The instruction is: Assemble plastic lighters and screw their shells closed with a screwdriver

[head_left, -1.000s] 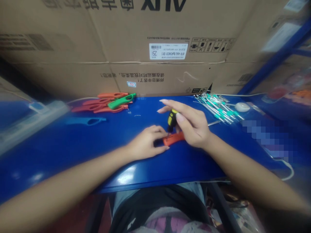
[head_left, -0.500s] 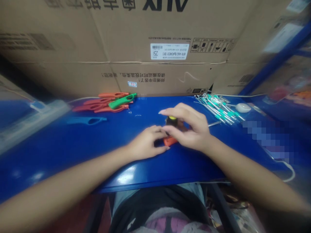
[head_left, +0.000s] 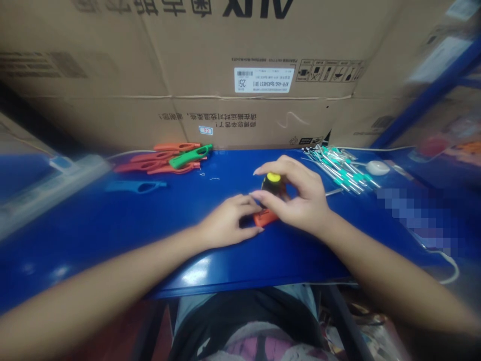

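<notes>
My left hand [head_left: 231, 220] rests on the blue table, its thumb and fingers closed about the left end of an orange plastic lighter casing [head_left: 265, 217]. In my right hand [head_left: 296, 195] is a short screwdriver [head_left: 271, 185] with a black handle and yellow top, held nearly upright over the casing. My thumb and fingers curl round that handle. The screwdriver's tip and the far end of the casing are hidden behind my hands.
Orange casings [head_left: 150, 164] lie at the back left with a green casing [head_left: 191, 156] on top. A blue casing [head_left: 137, 186] lies nearer. Metal rods with teal parts [head_left: 340, 168] are piled at the back right. A cardboard box [head_left: 210, 80] stands behind the table [head_left: 180, 200].
The screwdriver's yellow top has shifted slightly right and up, and more of it shows. My right hand has moved a little with it. My left hand stays nearly still on the casing.
</notes>
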`<move>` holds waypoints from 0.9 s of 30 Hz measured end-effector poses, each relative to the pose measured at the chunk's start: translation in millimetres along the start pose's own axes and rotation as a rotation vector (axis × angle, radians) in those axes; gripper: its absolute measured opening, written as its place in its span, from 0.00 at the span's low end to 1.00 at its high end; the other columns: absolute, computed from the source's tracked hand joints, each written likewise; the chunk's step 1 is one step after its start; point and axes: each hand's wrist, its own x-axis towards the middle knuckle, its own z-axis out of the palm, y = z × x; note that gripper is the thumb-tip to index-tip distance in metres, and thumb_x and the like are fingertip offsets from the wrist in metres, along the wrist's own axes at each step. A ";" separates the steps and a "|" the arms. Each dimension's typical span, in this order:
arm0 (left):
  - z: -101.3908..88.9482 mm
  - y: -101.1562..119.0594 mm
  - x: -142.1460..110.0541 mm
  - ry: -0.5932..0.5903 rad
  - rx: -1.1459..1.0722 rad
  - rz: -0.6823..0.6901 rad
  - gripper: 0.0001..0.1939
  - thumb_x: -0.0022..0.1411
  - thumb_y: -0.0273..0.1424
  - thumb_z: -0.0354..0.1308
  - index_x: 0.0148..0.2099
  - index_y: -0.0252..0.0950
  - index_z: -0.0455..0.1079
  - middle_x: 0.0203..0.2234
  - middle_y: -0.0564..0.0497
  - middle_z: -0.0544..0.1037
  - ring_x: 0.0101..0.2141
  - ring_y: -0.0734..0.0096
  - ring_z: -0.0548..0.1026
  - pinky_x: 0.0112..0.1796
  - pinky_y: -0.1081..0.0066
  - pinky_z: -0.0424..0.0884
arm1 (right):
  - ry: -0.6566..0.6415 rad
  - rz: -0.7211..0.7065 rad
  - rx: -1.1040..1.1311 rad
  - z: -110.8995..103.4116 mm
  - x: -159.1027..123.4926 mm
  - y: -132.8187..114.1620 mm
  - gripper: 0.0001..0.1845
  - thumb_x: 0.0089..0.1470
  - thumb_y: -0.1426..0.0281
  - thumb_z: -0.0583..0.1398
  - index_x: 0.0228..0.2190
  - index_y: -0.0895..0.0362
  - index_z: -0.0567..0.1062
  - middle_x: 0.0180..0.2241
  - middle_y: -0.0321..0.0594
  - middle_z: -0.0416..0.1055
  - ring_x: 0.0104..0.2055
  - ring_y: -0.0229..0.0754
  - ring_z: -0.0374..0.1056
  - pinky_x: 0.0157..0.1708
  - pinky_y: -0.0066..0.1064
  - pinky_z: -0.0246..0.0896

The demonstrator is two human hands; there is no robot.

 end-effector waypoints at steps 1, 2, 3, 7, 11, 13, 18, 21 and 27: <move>0.0 0.0 -0.2 0.005 0.000 0.004 0.15 0.61 0.34 0.65 0.50 0.39 0.77 0.47 0.46 0.78 0.47 0.57 0.76 0.51 0.57 0.71 | 0.002 0.022 -0.014 1.0 -0.8 0.7 0.14 0.56 0.64 0.67 0.43 0.55 0.77 0.34 0.40 0.75 0.29 0.38 0.67 0.27 0.30 0.66; 0.1 0.0 -0.3 0.012 0.002 0.008 0.16 0.61 0.34 0.65 0.51 0.39 0.77 0.47 0.46 0.78 0.48 0.57 0.76 0.52 0.57 0.71 | -0.012 0.052 -0.009 2.3 -2.0 1.5 0.16 0.57 0.64 0.66 0.46 0.55 0.76 0.36 0.40 0.75 0.30 0.39 0.68 0.28 0.30 0.67; 0.1 -0.1 -0.4 0.018 0.003 0.014 0.17 0.61 0.34 0.65 0.52 0.39 0.76 0.48 0.46 0.78 0.49 0.56 0.75 0.53 0.57 0.70 | -0.034 0.087 0.012 3.9 -3.6 2.5 0.19 0.58 0.63 0.66 0.50 0.54 0.75 0.38 0.41 0.76 0.31 0.39 0.69 0.27 0.30 0.68; 0.2 -0.7 -0.7 0.032 0.002 0.036 0.18 0.61 0.32 0.65 0.54 0.40 0.75 0.51 0.46 0.77 0.52 0.56 0.74 0.56 0.57 0.69 | -0.042 0.149 0.041 10.7 -10.0 7.6 0.28 0.58 0.65 0.66 0.58 0.52 0.68 0.49 0.44 0.75 0.32 0.38 0.73 0.27 0.28 0.71; -0.6 -0.2 -0.6 0.008 0.023 0.016 0.19 0.62 0.34 0.65 0.55 0.38 0.75 0.50 0.45 0.77 0.51 0.55 0.74 0.55 0.55 0.69 | 0.023 0.031 -0.078 8.4 -10.0 10.5 0.25 0.56 0.62 0.67 0.54 0.52 0.72 0.49 0.43 0.76 0.40 0.43 0.74 0.41 0.36 0.74; -1.1 0.8 -0.3 0.008 0.032 0.014 0.19 0.62 0.36 0.64 0.55 0.37 0.75 0.49 0.44 0.78 0.49 0.55 0.74 0.53 0.55 0.70 | -0.013 0.013 -0.036 3.9 -7.7 9.6 0.21 0.61 0.63 0.63 0.55 0.52 0.72 0.46 0.43 0.77 0.38 0.42 0.74 0.42 0.37 0.74; -1.6 2.1 0.1 0.032 0.033 0.031 0.18 0.62 0.36 0.65 0.54 0.36 0.76 0.44 0.46 0.78 0.44 0.60 0.75 0.50 0.59 0.72 | -0.134 0.071 0.262 -1.8 -2.3 5.0 0.18 0.67 0.70 0.53 0.56 0.56 0.72 0.41 0.44 0.77 0.33 0.37 0.73 0.32 0.29 0.72; -1.0 0.9 0.1 0.034 0.026 0.038 0.18 0.62 0.36 0.65 0.54 0.38 0.76 0.46 0.46 0.78 0.47 0.58 0.75 0.52 0.57 0.71 | -0.067 0.044 0.215 -1.0 -0.5 5.6 0.12 0.63 0.70 0.60 0.47 0.56 0.77 0.37 0.41 0.78 0.28 0.35 0.70 0.27 0.27 0.68; -1.2 1.1 0.2 0.037 0.014 0.036 0.19 0.62 0.36 0.65 0.55 0.38 0.75 0.46 0.46 0.78 0.46 0.59 0.75 0.52 0.58 0.71 | -0.047 -0.165 0.001 -8.3 3.1 8.2 0.15 0.63 0.68 0.60 0.51 0.55 0.77 0.37 0.43 0.78 0.35 0.40 0.71 0.35 0.33 0.70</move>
